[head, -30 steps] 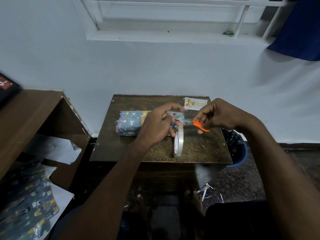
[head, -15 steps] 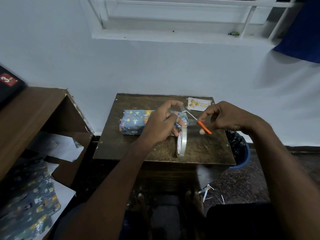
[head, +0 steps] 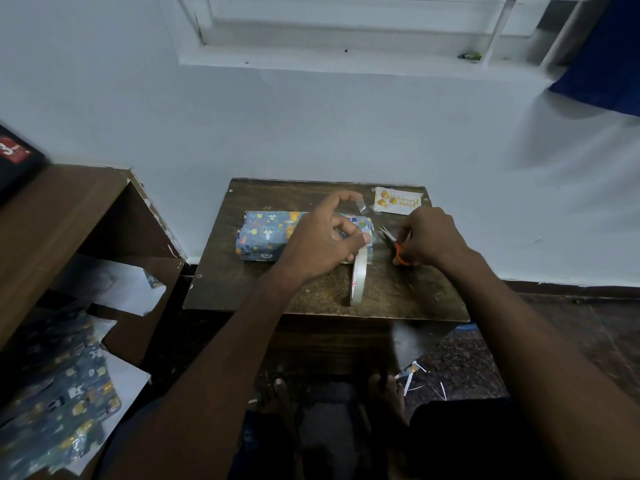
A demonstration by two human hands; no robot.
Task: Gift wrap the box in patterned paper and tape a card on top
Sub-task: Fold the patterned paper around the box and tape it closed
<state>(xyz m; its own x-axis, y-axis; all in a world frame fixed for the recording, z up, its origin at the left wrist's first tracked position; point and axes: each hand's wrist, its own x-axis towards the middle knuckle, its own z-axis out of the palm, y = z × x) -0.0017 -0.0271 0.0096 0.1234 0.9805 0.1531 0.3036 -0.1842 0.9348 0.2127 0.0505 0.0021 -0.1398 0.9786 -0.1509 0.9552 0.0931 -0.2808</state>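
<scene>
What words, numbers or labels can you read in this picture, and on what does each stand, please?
"3": white numeral on a red label of the dark box at far left; its smaller print is blurred.
Card: gold script, too small to read.
Tape roll: red print on the core, unreadable.

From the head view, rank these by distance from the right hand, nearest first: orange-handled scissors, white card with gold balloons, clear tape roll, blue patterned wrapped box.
1. Orange-handled scissors, in the right hand.
2. White card with gold balloons, just beyond it at the table's far corner.
3. Clear tape roll, to its left.
4. Blue patterned wrapped box, farthest left.
</scene>
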